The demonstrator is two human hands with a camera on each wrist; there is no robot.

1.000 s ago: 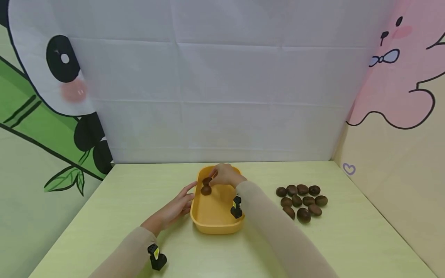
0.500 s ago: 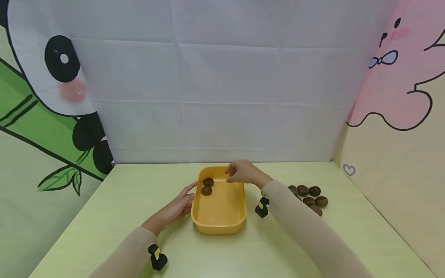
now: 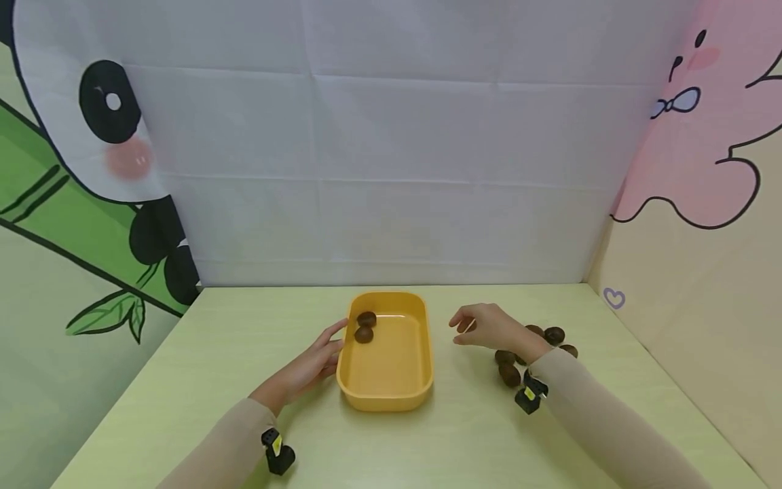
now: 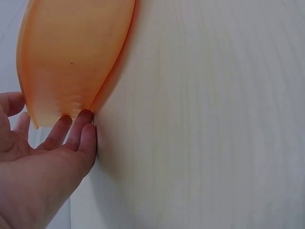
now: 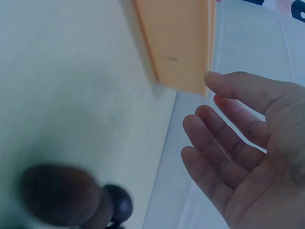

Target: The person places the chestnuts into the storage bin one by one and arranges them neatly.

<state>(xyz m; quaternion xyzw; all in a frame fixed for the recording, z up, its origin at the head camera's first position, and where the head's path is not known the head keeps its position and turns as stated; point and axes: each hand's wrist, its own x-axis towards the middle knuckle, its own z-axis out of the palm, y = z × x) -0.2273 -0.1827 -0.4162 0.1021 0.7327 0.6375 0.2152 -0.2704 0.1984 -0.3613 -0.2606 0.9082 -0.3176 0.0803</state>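
Two round brown chestnuts (image 3: 364,327) lie one behind the other near the left wall of a yellow plastic tray (image 3: 385,397). My left hand (image 3: 313,363) rests its fingertips against the tray's left outer side, fingers fairly straight, as the left wrist view confirms. Between the tray and the brown pile hovers my right hand (image 3: 491,327), holding nothing; in the right wrist view its fingers (image 5: 214,143) are loosely bent and apart. More chestnuts (image 3: 509,374) lie on the table beneath and beyond the right hand and forearm, which hide part of the group.
A pale wooden table (image 3: 244,326) carries everything. Behind it hangs a white cloth (image 3: 391,170), with a painted panda wall at left and a pink painted wall (image 3: 702,149) at right. Each wrist wears a small black camera (image 3: 531,392).
My right hand has left the tray and moved right toward the loose chestnuts. The two chestnuts stay in the tray, and the left hand has kept its place.
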